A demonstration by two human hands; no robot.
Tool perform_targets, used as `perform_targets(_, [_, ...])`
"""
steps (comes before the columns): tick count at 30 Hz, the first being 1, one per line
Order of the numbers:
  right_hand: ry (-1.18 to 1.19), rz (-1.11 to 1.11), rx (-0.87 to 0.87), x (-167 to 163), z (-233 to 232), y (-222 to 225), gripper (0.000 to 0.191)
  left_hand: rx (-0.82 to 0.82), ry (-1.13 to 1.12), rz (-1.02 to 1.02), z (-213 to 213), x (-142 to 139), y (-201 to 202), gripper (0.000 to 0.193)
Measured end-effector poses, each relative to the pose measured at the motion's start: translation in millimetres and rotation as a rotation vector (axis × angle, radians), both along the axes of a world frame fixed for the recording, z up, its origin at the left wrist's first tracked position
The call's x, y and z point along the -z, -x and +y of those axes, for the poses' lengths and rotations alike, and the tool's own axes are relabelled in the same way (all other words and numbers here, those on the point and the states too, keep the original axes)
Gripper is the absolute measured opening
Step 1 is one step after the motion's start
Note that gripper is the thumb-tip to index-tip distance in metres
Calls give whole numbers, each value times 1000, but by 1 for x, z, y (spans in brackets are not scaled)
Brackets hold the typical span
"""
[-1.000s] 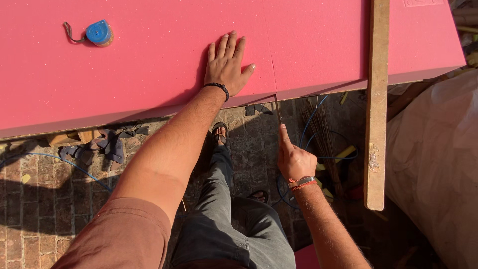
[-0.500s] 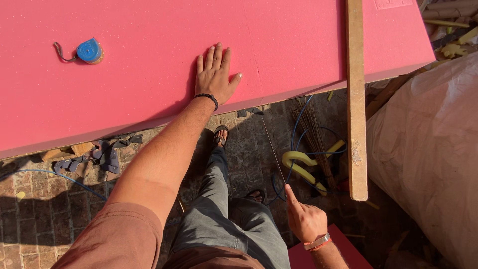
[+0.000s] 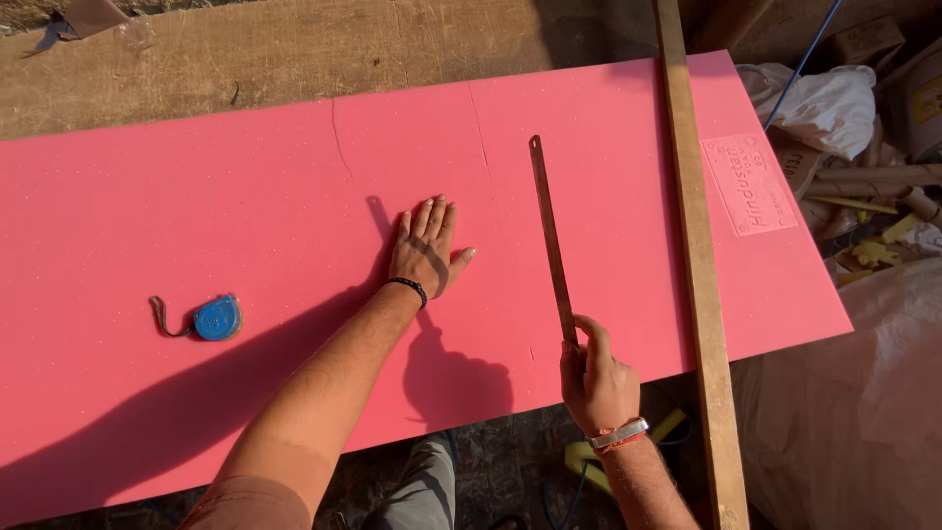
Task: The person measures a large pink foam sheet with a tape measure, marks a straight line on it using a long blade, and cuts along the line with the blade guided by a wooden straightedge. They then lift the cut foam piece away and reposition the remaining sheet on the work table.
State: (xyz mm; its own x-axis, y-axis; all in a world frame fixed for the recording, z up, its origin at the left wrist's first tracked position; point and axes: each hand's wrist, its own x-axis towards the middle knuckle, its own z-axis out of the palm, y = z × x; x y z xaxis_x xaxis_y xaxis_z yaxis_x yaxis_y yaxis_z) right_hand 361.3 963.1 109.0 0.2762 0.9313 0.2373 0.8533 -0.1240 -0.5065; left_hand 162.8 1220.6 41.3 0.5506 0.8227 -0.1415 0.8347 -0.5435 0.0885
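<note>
I see the left hand (image 3: 427, 247) lying flat on the pink foam board (image 3: 245, 196), palm down, fingers straight and together, thumb splayed out to the right, gripping nothing. A dark band sits on that wrist. The right hand (image 3: 594, 385) is at the near edge of the board, fingers clenched around the near end of a thin metal blade (image 3: 551, 240). The blade runs from that hand toward the far side, lying on the board surface, tilted slightly left at its far end, which has a small hole in it. The blade sits between the left hand and a long wooden batten (image 3: 699, 265), apart from both. The batten lies across the board from far to near, right of the blade, overhanging the near edge. A blue tape measure (image 3: 216, 318) with a dark strap rests on the board well left of the left hand. A thin line or crack shows on the board just left of the blade's far end. Right of the board: a white bag (image 3: 819, 98) and wood scraps (image 3: 863, 182). A silver and red bracelet is on the right wrist.
</note>
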Motion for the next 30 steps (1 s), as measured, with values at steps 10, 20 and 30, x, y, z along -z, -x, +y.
perform_targets(10, [134, -270, -77, 43, 259, -13, 63, -45, -96, -59, 198, 23, -49, 93])
perform_targets(20, [289, -469, -133, 83, 345, -19, 63, -70, -87, -212, 191, 25, -44, 92])
perform_targets(30, [599, -509, -73, 70, 337, 3, 62, -86, 48, -149, 190, 3, -44, 90])
